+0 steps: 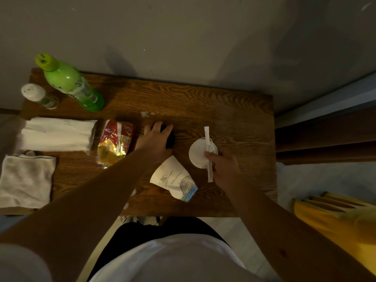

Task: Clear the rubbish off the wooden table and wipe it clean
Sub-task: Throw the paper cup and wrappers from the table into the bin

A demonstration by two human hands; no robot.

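On the wooden table (pixel 234 110) my left hand (pixel 155 141) lies over a dark object (pixel 170 139), fingers curled around it; most of that object is hidden. My right hand (pixel 222 165) pinches a wrapped white straw (pixel 208 143) together with a white cup lid (pixel 197 154). A crushed white paper cup (pixel 175 178) lies on its side between my forearms. A red and gold snack wrapper (pixel 115 144) rests left of my left hand. Small white crumbs (pixel 147 113) dot the wood behind my left hand.
A green spray bottle (pixel 71 84) and a small white-capped jar (pixel 38 96) stand at the back left. A tissue pack (pixel 57 134) and a grey cloth (pixel 25 180) lie at the left edge. Something yellow (pixel 335 218) sits low on the right, a wall runs behind.
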